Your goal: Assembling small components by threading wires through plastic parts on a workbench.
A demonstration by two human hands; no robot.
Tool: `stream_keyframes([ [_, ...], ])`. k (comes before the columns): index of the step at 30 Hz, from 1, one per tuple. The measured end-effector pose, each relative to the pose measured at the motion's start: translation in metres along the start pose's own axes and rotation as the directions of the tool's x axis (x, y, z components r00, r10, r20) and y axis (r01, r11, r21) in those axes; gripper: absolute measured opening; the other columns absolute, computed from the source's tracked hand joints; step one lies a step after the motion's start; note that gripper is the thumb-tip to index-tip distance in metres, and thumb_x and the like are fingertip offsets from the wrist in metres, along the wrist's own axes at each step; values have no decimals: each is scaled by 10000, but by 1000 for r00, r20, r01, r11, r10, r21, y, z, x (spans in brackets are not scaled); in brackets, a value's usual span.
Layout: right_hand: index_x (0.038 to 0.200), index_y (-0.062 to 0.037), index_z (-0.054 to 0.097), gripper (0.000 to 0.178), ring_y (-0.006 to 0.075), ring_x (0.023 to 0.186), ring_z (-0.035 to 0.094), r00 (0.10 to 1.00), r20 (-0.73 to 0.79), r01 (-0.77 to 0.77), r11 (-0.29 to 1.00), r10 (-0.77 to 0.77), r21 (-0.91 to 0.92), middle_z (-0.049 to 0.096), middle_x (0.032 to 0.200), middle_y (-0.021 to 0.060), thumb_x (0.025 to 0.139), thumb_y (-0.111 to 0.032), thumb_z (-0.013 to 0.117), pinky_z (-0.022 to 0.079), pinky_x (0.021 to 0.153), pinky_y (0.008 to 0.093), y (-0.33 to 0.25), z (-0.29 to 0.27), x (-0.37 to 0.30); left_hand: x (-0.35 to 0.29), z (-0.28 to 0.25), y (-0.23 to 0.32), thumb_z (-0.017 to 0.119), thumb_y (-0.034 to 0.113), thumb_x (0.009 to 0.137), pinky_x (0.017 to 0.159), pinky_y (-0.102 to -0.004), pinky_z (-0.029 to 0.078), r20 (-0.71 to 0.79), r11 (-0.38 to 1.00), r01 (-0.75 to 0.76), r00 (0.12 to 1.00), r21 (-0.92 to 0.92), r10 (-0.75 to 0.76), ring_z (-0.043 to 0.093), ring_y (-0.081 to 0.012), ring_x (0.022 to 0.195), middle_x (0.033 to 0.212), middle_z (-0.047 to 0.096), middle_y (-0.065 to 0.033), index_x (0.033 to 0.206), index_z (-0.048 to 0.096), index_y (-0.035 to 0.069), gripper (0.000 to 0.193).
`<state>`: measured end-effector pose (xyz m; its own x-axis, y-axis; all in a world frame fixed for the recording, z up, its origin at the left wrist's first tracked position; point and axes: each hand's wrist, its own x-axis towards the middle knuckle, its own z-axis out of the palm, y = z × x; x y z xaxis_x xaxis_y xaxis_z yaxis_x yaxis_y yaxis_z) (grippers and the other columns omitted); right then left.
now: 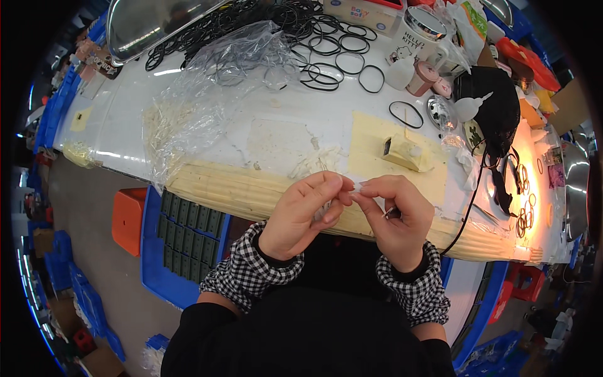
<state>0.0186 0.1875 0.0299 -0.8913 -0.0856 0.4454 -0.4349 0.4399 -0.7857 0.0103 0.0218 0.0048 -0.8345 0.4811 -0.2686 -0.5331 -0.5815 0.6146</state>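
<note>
Whitish piece [357, 187] sits between both hands [308, 210] [402, 217]; mug [408, 48] beyond bears lettering.

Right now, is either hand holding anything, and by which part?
A small white bit seems pinched in the right hand; whether the left hand grips it too, and by which part, cannot be told.

On a white worktable [270, 103], a crumpled clear plastic bag [210, 94] left of loose round black rubber bands [325, 55]; to the right, a small yellow box-shaped block [404, 152] on a rectangular yellow sheet [370, 129]; nearer, a small whitish piece [357, 187] between left hand [304, 213] and right hand [403, 220]; below left, a rectangular blue plastic crate [148, 251]
</note>
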Motion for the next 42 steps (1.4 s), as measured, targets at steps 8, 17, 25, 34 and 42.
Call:
stream_keyframes([
  [8, 847, -26, 642, 160, 207, 633, 637, 978, 3, 206, 972, -207, -113, 647, 788, 90, 717, 27, 720, 497, 529, 261, 2, 2, -3, 2, -4, -4, 569, 144, 922, 520, -177, 304, -6, 1000, 9, 1000, 18, -9, 379, -27, 586, 769, 555, 15, 958, 557, 38, 113],
  [17, 834, -8, 608, 160, 180, 613, 618, 998, 59, -1, 999, 4, -46, 615, 748, 75, 722, 9, 721, 488, 513, 264, -4, 0, -8, 0, -1, -4, 564, 156, 927, 520, -176, 305, -31, 995, -56, 998, 88, 59, 375, -23, 580, 749, 533, 15, 932, 547, 37, 120],
  [25, 846, -64, 565, 300, 192, 598, 581, 972, 233, 87, 974, -38, -207, 580, 750, 51, 779, -306, 730, 455, 509, 277, -1, -6, -2, 3, -10, -4, 501, 198, 970, 528, -171, 282, 113, 1000, -11, 993, 4, 11, 339, -21, 580, 715, 445, 56, 926, 527, 59, 148],
  [34, 772, -86, 502, 361, 218, 532, 549, 958, 283, 142, 930, -43, -339, 515, 640, 41, 792, -410, 662, 422, 466, 315, 4, 0, -5, 2, -14, -1, 499, 210, 972, 514, -168, 275, 195, 999, 37, 980, 27, -41, 340, -13, 573, 714, 452, 54, 906, 527, 57, 169],
  [42, 782, -85, 509, 360, 221, 529, 541, 957, 289, 125, 945, -34, -301, 507, 635, 43, 804, -419, 641, 421, 468, 319, 3, 2, -6, 1, -13, 0, 506, 210, 971, 512, -167, 275, 198, 998, 38, 979, 48, -46, 338, -12, 572, 709, 450, 53, 900, 529, 57, 170],
])
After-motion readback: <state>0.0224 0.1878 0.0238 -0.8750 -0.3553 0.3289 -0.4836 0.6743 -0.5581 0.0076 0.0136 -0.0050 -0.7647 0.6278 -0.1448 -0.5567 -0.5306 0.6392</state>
